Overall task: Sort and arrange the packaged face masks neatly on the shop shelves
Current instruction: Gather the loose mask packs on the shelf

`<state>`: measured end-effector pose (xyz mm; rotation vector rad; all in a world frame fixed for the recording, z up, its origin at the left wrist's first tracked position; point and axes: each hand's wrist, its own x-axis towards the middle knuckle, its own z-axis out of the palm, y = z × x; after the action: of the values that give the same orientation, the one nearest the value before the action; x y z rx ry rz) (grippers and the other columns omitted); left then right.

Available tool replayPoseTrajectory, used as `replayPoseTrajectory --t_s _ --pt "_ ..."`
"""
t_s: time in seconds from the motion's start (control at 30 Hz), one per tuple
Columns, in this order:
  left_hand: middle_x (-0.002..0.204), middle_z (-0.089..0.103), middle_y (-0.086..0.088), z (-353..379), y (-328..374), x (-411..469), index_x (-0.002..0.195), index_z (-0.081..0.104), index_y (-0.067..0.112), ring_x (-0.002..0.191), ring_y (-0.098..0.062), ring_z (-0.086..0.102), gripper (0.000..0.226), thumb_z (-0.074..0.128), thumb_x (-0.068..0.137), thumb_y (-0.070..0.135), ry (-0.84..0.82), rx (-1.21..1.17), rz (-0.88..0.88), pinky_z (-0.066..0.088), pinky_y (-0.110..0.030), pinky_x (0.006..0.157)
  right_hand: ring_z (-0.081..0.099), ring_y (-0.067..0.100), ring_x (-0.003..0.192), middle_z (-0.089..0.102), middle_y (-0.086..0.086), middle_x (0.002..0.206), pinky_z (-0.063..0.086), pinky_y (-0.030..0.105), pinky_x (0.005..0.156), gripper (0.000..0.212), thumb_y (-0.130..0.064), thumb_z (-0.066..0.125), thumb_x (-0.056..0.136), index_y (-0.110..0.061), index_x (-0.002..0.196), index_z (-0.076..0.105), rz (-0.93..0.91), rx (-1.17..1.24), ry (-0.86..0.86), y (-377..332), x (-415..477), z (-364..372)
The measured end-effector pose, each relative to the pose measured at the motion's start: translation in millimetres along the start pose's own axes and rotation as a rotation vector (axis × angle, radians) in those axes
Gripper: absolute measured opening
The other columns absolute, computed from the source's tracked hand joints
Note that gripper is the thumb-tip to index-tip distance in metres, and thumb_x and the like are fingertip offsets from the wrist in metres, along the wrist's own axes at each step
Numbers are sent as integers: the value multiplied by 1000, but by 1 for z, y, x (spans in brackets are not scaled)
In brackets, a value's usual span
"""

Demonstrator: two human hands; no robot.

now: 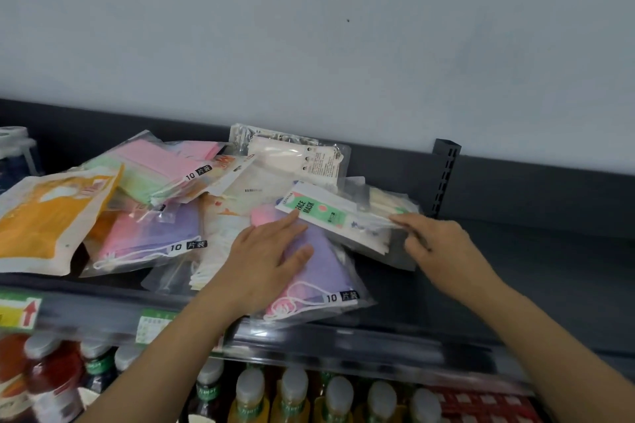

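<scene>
A loose heap of packaged face masks covers the dark top shelf (515, 285). My left hand (264, 257) lies flat with straight fingers on a purple and pink mask pack (323, 271) at the shelf's front. My right hand (436, 240) pinches the right end of a clear pack with a green "FACE MASK" label (319, 211), lifted slightly over the heap. Further left lie an orange pack (44, 220), a pink and green pack (151, 168) and another purple and pink pack (151, 237). A white pack (292, 154) leans at the back.
A dark slotted upright (445, 175) stands at the shelf's back right, with bare shelf beyond it. Below the shelf's price-tag rail (154, 323) stand rows of capped drink bottles (292, 395). A pale wall rises behind. A white container (17, 154) sits far left.
</scene>
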<state>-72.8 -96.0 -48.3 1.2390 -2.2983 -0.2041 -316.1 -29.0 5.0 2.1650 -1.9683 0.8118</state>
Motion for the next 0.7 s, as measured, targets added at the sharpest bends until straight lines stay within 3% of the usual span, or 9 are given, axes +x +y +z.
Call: replayPoseTrajectory --t_s 0.07,0.1,0.17,0.23,0.33,0.43,0.5,0.6,0.7 --pt "152 22 18 -2 2 -2 140 38 35 138 -8 26 87 4 69 71 8 19 4 17 -31 110 48 4 66 60 -10 83 35 16 60 41 -9 47 92 -25 128 56 -15 14 -45 10 -6 3" --pt "151 26 18 -5 4 -3 139 41 35 136 -9 27 84 7 70 70 18 43 7 20 -32 107 54 7 79 64 -6 102 35 15 65 42 -10 46 93 -27 130 54 -17 11 -102 16 -11 8" --pt "150 28 19 -12 15 -3 137 41 38 133 -10 27 69 19 78 67 51 143 43 23 -34 103 52 10 113 53 -10 130 32 8 81 42 -11 44 95 -30 132 51 -1 43 -225 26 -19 18" --pt "150 26 21 -20 31 5 139 36 40 134 -8 24 52 39 89 55 68 266 107 21 -33 104 43 6 127 44 -19 133 25 1 91 42 -7 45 94 -28 130 52 10 137 -291 29 -23 24" --pt "154 23 11 -20 58 28 146 27 31 141 -13 20 64 45 90 55 -62 344 150 17 -34 114 33 -2 127 36 -18 139 18 -3 93 41 -7 48 92 -25 129 49 31 205 -363 26 -23 25" --pt "159 2 -4 -6 66 48 150 10 19 145 -28 4 97 44 78 74 -299 468 54 6 -50 117 17 0 135 15 -15 153 12 9 104 49 -28 55 92 -28 137 37 44 167 -414 24 -23 24" --pt "159 -3 -7 3 61 56 150 6 21 145 -33 0 106 42 72 82 -379 496 -16 4 -56 115 5 4 142 -2 -18 155 9 19 113 74 -49 58 86 -29 146 20 92 144 -456 23 -24 24" --pt "157 15 -2 8 55 59 148 19 26 143 -29 13 100 43 69 83 -332 441 -24 11 -53 114 -2 9 144 -13 -19 155 8 30 117 98 -65 58 76 -28 150 7 199 120 -473 22 -23 22" --pt "145 38 0 10 55 57 138 38 29 134 -25 31 88 42 69 83 -244 444 -14 23 -50 110 -3 15 144 -11 -14 157 7 35 116 102 -73 53 73 -27 151 6 238 5 -465 21 -24 23"
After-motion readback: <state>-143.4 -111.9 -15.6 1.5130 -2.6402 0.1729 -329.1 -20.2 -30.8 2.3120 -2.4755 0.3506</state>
